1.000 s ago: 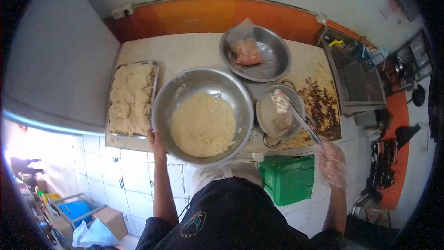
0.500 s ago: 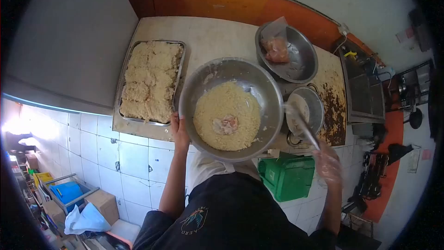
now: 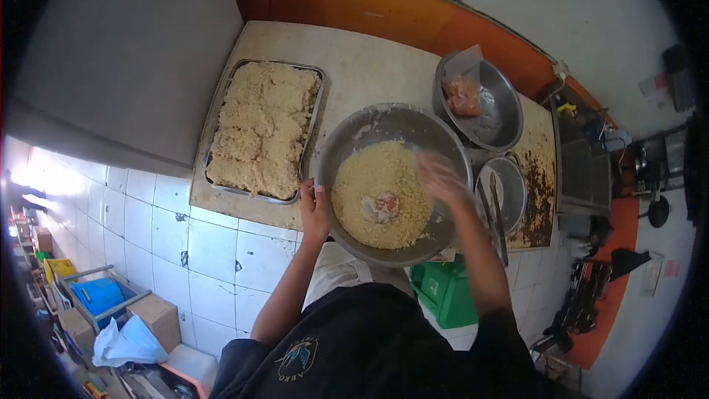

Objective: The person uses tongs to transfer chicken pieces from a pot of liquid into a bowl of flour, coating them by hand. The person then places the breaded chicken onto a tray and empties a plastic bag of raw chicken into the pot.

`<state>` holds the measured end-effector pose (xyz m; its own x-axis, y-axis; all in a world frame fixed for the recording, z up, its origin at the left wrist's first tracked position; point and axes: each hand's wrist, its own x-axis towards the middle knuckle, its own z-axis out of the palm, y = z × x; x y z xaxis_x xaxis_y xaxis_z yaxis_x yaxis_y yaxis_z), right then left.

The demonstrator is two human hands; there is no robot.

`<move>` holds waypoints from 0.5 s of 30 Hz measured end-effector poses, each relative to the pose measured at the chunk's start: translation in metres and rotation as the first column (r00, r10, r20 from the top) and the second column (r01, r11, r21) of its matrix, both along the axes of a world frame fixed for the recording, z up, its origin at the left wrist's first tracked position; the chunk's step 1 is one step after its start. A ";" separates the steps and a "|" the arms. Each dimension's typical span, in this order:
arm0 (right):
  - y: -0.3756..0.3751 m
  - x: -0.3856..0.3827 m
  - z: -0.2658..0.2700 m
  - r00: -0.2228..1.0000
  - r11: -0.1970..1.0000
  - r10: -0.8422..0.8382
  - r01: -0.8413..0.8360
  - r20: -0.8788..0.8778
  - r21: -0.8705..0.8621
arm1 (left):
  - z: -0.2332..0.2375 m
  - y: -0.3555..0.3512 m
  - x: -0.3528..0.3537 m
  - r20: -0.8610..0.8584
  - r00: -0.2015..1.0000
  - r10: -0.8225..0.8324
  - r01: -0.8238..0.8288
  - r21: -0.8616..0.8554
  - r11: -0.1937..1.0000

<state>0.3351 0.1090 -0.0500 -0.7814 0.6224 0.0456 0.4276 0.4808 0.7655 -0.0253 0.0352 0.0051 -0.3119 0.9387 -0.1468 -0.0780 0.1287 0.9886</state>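
A large metal bowl point(image 3: 353, 122) holds pale breadcrumbs point(image 3: 377, 166), with a piece of raw meat point(image 3: 381, 207) lying on them. My left hand point(image 3: 315, 208) grips the bowl's left rim, thumb upward. Over the right side of the crumbs is my right hand point(image 3: 441, 179), blurred by motion, its fingers stretched out and nothing visible in them. A pair of metal tongs point(image 3: 493, 210) leans in a smaller pot point(image 3: 515, 185) of whitish liquid, right of the bowl. To the left, a metal tray point(image 3: 319, 114) is covered with breaded pieces point(image 3: 262, 129).
Behind the pot stands another metal bowl point(image 3: 506, 107) with a plastic bag of raw meat point(image 3: 463, 96). A green bin point(image 3: 450, 295) is below the table's front edge. A grey cabinet point(image 3: 133, 59) borders the table point(image 3: 362, 66) on the left.
My right hand has let go of the tongs, which now rest in the pot, and moved left over the crumbs. My left hand stays on the bowl's rim. The view has shifted slightly.
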 end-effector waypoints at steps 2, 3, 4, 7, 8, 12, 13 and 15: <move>0.071 -0.053 -0.033 0.444 0.217 -0.892 0.271 -0.078 -0.938 | 0.001 -0.002 0.001 -0.029 0.999 0.020 -0.020 0.000 1.000; 0.071 -0.075 -0.031 0.463 0.223 -0.883 0.266 -0.078 -0.938 | 0.001 -0.002 0.001 -0.063 0.998 0.021 -0.021 -0.003 1.000; 0.067 -0.098 -0.023 0.629 0.532 -0.680 0.070 -0.376 -0.844 | -0.003 -0.001 0.001 -0.068 0.997 0.042 -0.042 -0.001 0.999; 0.064 -0.140 -0.032 0.781 0.424 -0.516 -0.125 -0.352 -0.897 | -0.003 -0.003 0.005 -0.010 0.998 0.069 -0.069 0.020 0.997; 0.062 -0.146 -0.036 0.831 0.056 -0.554 -0.018 -0.046 -0.998 | -0.001 -0.003 0.005 -0.011 0.997 0.081 -0.081 0.013 0.997; 0.082 -0.173 0.030 0.953 -0.199 -0.131 0.245 0.274 -0.949 | 0.003 -0.007 0.004 -0.116 0.990 0.084 -0.084 0.006 0.996; 0.081 -0.184 0.031 0.968 -0.122 -0.190 0.143 0.165 -0.982 | 0.002 -0.008 0.005 -0.147 0.986 0.077 -0.076 0.014 0.997; 0.074 -0.192 0.038 0.965 -0.038 -0.259 0.039 0.048 -0.999 | -0.005 -0.004 0.008 -0.137 0.985 0.107 -0.101 0.046 0.994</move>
<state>0.1434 0.1827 -0.0122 -0.7173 0.2231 -0.6600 0.6310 0.6096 -0.4797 -0.0176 0.0308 -0.0003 -0.4228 0.9042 -0.0596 0.0494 0.0887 0.9948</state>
